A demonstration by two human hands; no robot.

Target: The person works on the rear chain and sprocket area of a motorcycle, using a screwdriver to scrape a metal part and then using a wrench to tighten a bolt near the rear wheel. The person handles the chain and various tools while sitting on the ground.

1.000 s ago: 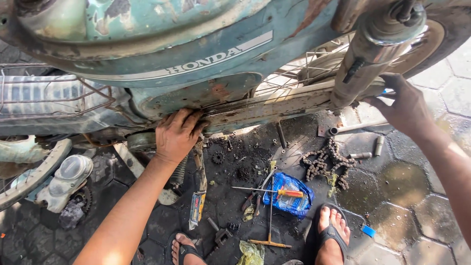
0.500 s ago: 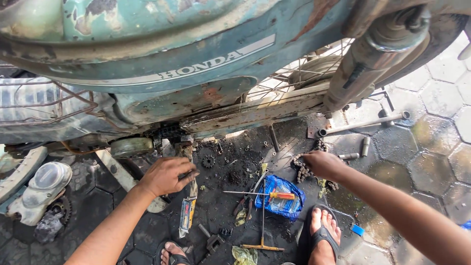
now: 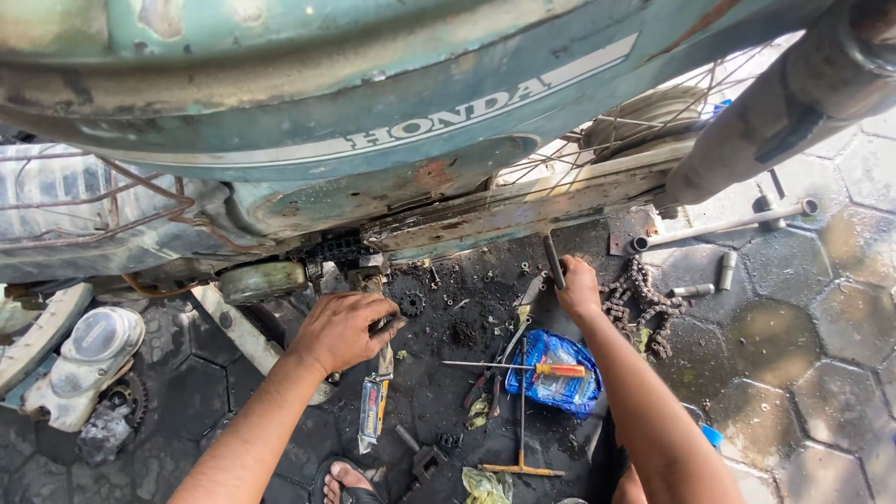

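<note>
My left hand is low under the teal motorcycle body, just below the greasy chain and sprocket area. Its fingers curl over the upper end of a flat metal tool with a yellow label that lies on the ground. My right hand is closed around a short black bar that stands up near the rusty swing arm. A loose drive chain lies right of that hand.
On the oily paving lie a blue bag, an orange-handled screwdriver, a T-handle wrench, a small sprocket, bolts and a long axle rod. An engine cover sits left. My sandalled foot is below.
My left hand has closed in over the top of the flat tool. My right hand has moved left from the chain and taken hold of the black bar.
</note>
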